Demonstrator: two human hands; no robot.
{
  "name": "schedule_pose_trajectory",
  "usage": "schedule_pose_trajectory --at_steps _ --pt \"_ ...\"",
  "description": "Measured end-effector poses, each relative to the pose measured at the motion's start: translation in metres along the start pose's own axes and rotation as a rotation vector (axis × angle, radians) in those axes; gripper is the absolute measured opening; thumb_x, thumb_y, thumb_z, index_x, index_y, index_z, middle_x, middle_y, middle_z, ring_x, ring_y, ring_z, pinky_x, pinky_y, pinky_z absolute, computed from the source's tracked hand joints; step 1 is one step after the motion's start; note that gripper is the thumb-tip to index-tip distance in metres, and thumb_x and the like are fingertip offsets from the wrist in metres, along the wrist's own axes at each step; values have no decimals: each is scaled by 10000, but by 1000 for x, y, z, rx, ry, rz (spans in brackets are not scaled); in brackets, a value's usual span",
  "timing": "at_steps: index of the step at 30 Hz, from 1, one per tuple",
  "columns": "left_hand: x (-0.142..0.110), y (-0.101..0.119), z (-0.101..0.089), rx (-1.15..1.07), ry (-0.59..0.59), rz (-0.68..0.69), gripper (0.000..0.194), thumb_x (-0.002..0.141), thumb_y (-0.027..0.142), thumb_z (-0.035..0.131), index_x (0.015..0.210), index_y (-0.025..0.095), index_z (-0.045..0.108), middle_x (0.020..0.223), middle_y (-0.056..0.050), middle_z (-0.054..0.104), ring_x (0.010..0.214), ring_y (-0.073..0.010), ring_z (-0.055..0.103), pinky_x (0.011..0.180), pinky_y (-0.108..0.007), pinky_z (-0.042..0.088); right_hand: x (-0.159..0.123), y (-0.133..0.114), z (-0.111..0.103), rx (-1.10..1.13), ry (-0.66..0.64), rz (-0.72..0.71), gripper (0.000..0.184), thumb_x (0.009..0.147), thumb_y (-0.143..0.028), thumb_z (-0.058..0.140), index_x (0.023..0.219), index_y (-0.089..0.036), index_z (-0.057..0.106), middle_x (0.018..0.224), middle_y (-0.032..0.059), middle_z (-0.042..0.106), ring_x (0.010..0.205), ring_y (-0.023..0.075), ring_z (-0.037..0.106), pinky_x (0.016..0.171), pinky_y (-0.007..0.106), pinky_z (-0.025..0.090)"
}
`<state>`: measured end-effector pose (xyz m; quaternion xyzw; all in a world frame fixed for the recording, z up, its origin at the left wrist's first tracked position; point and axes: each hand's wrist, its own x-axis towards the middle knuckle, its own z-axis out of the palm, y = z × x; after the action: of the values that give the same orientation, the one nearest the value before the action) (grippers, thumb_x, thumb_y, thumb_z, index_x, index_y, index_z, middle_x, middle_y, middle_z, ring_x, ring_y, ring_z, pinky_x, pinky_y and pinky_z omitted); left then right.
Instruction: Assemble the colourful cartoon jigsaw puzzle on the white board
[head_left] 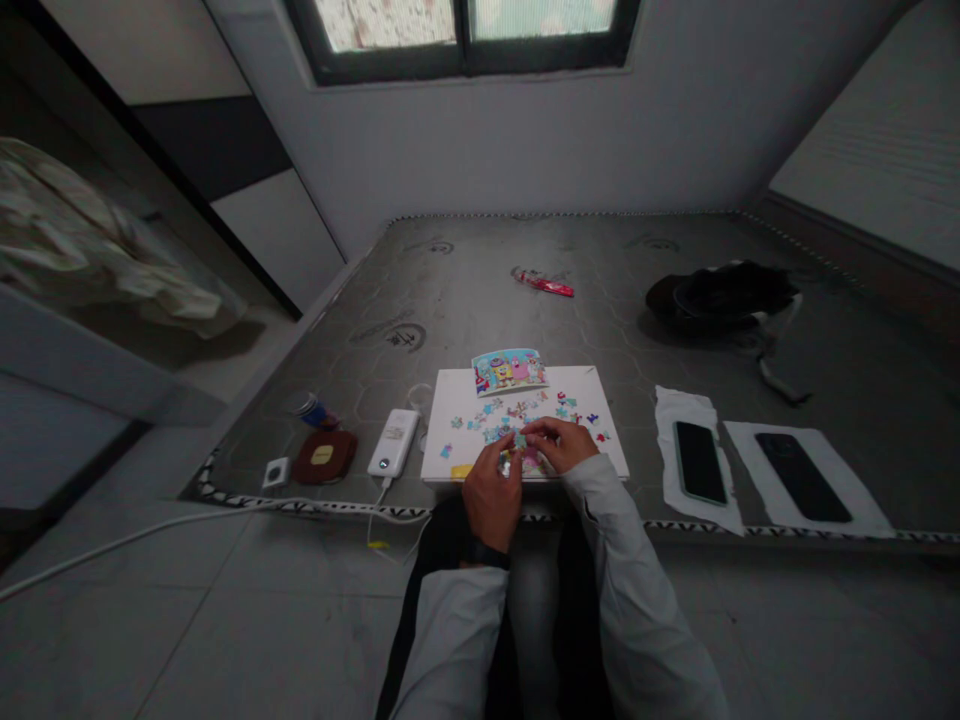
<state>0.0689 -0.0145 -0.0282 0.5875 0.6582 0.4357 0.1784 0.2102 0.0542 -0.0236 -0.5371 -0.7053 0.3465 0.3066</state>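
Observation:
A white board (457, 400) lies on the grey mattress (585, 320) in front of me, with several loose jigsaw pieces (495, 415) scattered on it. A colourful cartoon reference picture (508, 370) rests at its far edge. My left hand (491, 492) and my right hand (561, 443) meet over the board's near edge. Both pinch small puzzle pieces (517, 442) between their fingertips, above a partly joined patch of the puzzle.
Left of the board lie a white power bank (394, 442), a brown round case (324, 456), a white plug (275, 471) and a small can (309, 408). Two dark phones (699, 462) (802, 477) rest on white paper at the right. A red wrapper (546, 285) and dark clothing (720, 295) lie farther back.

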Motion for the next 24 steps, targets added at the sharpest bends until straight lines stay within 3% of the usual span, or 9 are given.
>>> schedule_pose_trajectory --at_steps 24 --pt "0 -1 1 21 -13 12 240 878 239 632 1114 216 670 1061 -50 719 964 -176 668 844 -306 522 0 1 1 -16 -13 -1 188 784 -242 620 912 -215 755 817 17 747 661 137 599 656 254 451"
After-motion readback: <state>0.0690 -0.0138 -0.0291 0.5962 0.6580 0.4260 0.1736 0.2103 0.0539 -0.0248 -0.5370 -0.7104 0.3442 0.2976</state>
